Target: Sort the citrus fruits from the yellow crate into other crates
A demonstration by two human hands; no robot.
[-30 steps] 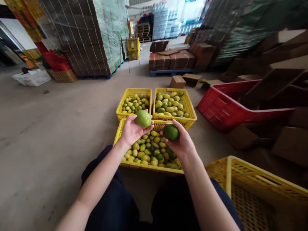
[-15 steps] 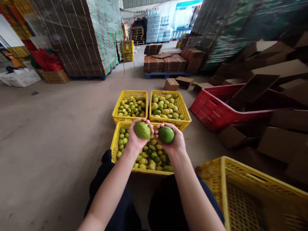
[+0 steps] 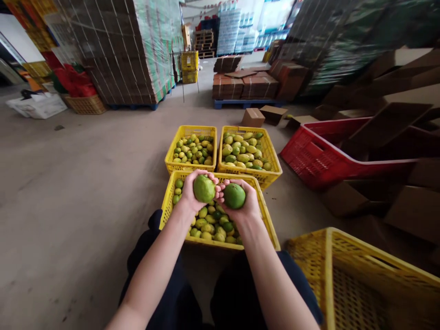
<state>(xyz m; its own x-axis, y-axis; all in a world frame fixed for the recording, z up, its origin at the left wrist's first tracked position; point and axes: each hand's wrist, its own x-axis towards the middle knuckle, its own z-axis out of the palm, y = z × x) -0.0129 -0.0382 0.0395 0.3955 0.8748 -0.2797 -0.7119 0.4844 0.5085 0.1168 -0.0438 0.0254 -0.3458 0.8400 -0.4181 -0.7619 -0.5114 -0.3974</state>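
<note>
Sees a red crate (image 3: 309, 160) at right and two far yellow crates (image 3: 190, 169) (image 3: 247, 172) of fruit, just beyond the near yellow crate (image 3: 213, 244). Above that near crate, has drawn left hand (image 3: 189, 195) and right hand (image 3: 250, 202) closer together than a second ago, with fingertips touching or nearly so. Grips a light green fruit (image 3: 204, 189) in the left, a dark green fruit (image 3: 234, 196) in the right.

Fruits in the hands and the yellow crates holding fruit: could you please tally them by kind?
Held fruits: 2 (lighter green fruit in the left hand, darker green fruit in the right hand)
Fruit-holding yellow crates: 3 (front crate, back left crate, back right crate)
Total: 5
</note>
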